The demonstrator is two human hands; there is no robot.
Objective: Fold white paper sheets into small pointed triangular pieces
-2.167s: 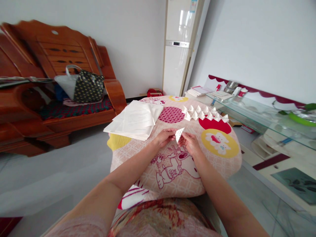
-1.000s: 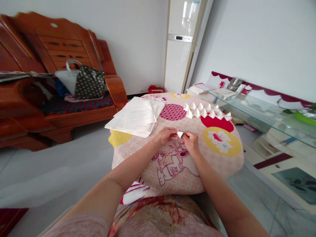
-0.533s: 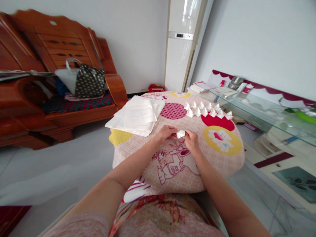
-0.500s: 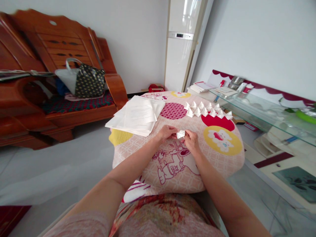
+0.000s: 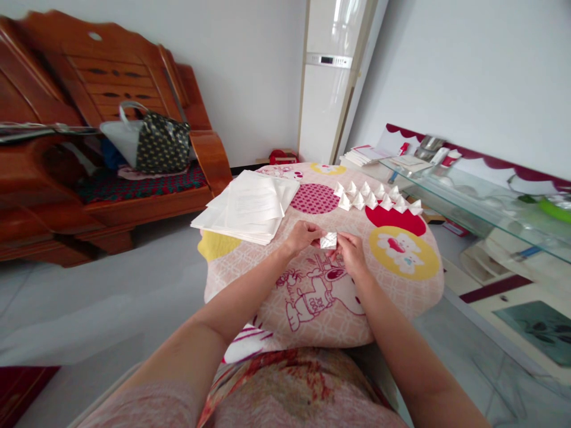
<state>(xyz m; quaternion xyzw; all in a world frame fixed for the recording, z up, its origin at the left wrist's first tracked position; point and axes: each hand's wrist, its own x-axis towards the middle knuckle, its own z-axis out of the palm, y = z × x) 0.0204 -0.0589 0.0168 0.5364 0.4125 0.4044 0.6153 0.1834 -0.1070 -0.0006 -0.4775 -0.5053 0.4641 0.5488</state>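
Observation:
My left hand (image 5: 301,236) and my right hand (image 5: 352,252) meet over a patterned pink cushion (image 5: 392,285) on my lap. Both pinch a small folded white paper piece (image 5: 329,240) between their fingertips, just above the cushion. A row of several finished folded paper pieces (image 5: 379,198) lies on the cushion's far right. A stack of flat white paper sheets (image 5: 247,205) rests on the cushion's far left.
A carved wooden bench (image 5: 66,148) with a dotted handbag (image 5: 151,142) stands at the left. A tall white air conditioner (image 5: 328,83) is in the corner. A glass shelf (image 5: 468,199) with books and containers runs along the right wall. Grey floor lies at the left.
The paper piece was a longer strip held upright 2.2 s ago; it is now folded into a smaller compact shape between both hands. The hands stay in the same spot.

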